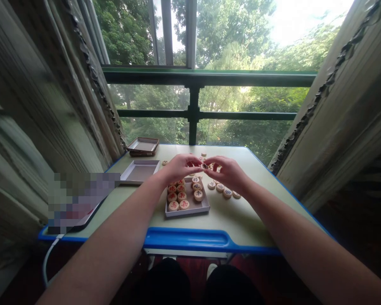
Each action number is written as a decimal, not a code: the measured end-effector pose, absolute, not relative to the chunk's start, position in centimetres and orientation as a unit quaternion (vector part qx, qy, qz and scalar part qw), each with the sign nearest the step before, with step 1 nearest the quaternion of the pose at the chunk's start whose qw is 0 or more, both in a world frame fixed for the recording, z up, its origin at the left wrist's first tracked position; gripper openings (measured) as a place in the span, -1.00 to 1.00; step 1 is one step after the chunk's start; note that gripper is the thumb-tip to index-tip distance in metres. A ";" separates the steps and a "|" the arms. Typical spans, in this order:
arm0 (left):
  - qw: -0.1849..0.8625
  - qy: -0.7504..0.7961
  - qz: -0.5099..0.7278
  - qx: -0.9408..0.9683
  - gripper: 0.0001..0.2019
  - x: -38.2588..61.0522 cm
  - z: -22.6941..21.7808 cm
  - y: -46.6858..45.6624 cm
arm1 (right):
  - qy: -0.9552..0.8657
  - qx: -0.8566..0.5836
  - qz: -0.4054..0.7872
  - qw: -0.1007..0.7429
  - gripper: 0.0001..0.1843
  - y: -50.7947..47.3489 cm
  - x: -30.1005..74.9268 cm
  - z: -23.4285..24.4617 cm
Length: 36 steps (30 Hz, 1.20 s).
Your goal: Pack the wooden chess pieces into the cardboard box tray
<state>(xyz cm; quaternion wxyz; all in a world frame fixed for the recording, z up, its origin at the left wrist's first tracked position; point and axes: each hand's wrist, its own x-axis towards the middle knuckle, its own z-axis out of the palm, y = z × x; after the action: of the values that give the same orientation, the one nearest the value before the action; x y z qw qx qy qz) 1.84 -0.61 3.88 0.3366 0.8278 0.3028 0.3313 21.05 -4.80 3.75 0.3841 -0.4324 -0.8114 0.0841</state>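
Observation:
Above the far side of a shallow white box, my left hand and my right hand meet, fingertips pinched on a round wooden Chinese chess piece. The held piece shows a dark marking that I cannot read. Inside the box, red-marked pieces stand in two columns on the left, and dark-marked pieces form one column on the right. Loose pieces lie right of the box. More are behind my hands, partly hidden by the fingers.
The pale green table has a blue edge with a molded tray groove. Left of the box lie an open white lid or tray, stacked brown trays and a device with a cable. A railed window stands behind, with curtains on both sides.

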 end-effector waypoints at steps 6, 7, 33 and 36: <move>0.284 0.346 0.293 0.845 -0.69 0.8 5.1 -1.0 | -0.832 -0.436 0.128 0.319 -0.71 -6.1 20.8 4.9; 0.266 0.353 0.290 0.849 -0.70 0.6 5.2 -0.9 | -0.848 -0.422 0.146 0.285 -0.74 -6.5 20.7 5.1; 0.189 0.394 0.230 0.869 -0.76 1.2 4.3 -0.7 | -0.915 -0.346 0.180 0.105 -0.78 -8.1 19.7 5.4; 0.186 0.394 0.232 0.870 -0.76 1.2 4.2 -0.6 | -0.915 -0.345 0.181 0.109 -0.80 -8.2 19.7 5.5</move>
<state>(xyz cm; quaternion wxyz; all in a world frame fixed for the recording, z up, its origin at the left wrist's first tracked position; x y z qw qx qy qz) 1.16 -0.57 4.20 0.1858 0.8699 0.3939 0.2316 19.73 -8.18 5.48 0.1091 -0.3450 -0.9145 0.1807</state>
